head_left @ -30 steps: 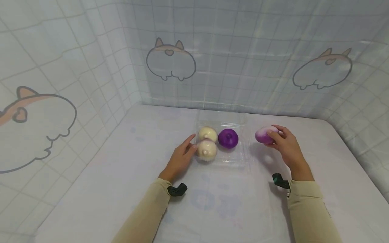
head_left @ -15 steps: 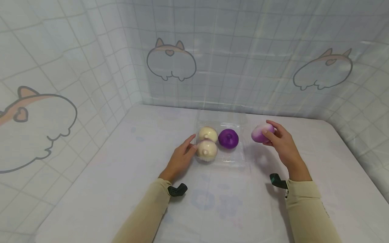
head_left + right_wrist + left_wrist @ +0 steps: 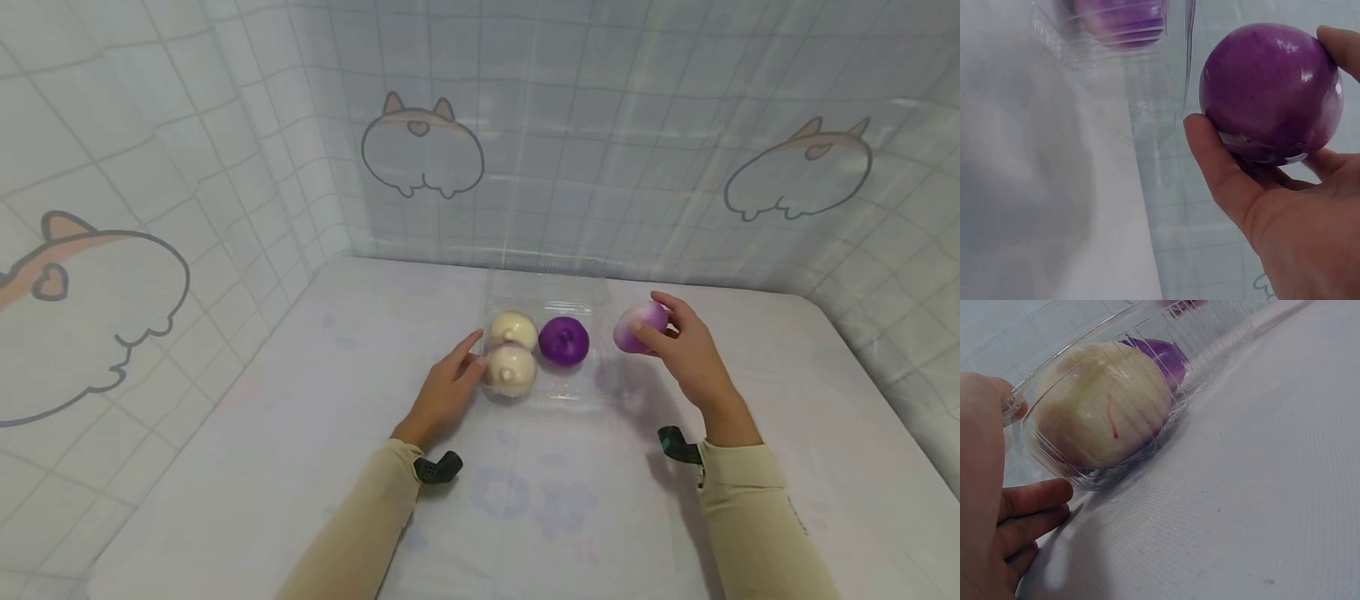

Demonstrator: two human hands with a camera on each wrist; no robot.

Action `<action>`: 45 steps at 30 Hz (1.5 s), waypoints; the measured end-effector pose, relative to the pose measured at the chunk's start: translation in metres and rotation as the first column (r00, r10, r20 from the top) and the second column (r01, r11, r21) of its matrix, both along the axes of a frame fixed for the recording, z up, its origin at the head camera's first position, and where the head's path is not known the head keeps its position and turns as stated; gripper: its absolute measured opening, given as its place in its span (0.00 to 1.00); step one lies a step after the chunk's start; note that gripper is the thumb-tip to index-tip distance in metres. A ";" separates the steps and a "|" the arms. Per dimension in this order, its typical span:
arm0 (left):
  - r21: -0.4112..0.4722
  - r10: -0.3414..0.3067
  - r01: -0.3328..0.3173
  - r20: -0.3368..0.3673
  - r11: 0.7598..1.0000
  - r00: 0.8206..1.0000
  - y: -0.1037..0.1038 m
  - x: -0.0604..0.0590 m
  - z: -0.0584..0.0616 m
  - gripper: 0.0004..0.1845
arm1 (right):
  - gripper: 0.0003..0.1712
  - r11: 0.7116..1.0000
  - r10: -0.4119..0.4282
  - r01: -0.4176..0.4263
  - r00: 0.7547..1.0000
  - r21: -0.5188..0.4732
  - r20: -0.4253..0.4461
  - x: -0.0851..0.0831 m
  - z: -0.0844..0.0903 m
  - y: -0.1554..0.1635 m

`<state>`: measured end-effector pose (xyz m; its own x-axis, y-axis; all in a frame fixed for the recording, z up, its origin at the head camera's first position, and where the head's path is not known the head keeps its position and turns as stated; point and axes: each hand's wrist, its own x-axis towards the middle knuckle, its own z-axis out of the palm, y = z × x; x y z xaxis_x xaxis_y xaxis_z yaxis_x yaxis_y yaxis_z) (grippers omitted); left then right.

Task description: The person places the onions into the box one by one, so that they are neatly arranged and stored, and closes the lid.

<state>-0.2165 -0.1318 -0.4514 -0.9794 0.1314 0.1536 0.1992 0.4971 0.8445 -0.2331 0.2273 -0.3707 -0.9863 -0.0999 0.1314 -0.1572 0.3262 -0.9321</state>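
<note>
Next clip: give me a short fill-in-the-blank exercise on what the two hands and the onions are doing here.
1. The right hand holds a ____ onion above the table.
2. The clear plastic tray holds two white onions and ____ dark purple onion.
3. The left hand rests against the tray's ____ side.

Missing words: purple; one; left

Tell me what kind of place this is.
Probably a staged recording booth, not a kitchen: a cloth-covered table, cartoon-printed grid sheets hung as walls, and toy-like onions in a clear plastic tray.
</note>
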 end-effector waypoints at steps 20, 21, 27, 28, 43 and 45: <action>-0.011 0.006 -0.006 0.004 1.000 1.000 0.000 0.001 0.001 0.28 | 0.43 0.996 0.092 -0.092 0.996 -0.003 -0.004 0.005 0.008 -0.015; -0.009 0.006 -0.006 0.004 1.000 1.000 0.000 0.001 0.001 0.28 | 0.43 0.996 0.092 -0.092 0.996 -0.003 0.000 0.005 0.007 -0.016; -0.004 0.004 -0.004 0.006 1.000 1.000 0.000 0.000 0.001 0.28 | 0.43 0.994 0.102 -0.101 0.995 0.033 -0.004 0.004 0.004 -0.019; -0.003 0.003 -0.003 0.005 1.000 1.000 0.000 0.000 0.001 0.28 | 0.43 0.992 0.113 -0.112 0.994 0.052 -0.009 0.004 0.004 -0.019; -0.008 -0.001 0.001 -0.003 1.000 1.000 0.001 0.001 0.002 0.28 | 0.41 0.930 0.223 -0.192 0.972 0.314 -0.066 0.007 0.007 -0.032; -0.008 -0.001 0.001 -0.003 1.000 1.000 0.001 0.001 0.002 0.28 | 0.41 0.929 0.230 -0.198 0.971 0.313 -0.068 0.006 0.006 -0.033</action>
<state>-0.2155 -0.1312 -0.4493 -0.9786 0.1341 0.1559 0.2028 0.5037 0.8397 -0.2274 0.1941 -0.3647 -0.9200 -0.3576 0.1603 -0.3432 0.5378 -0.7701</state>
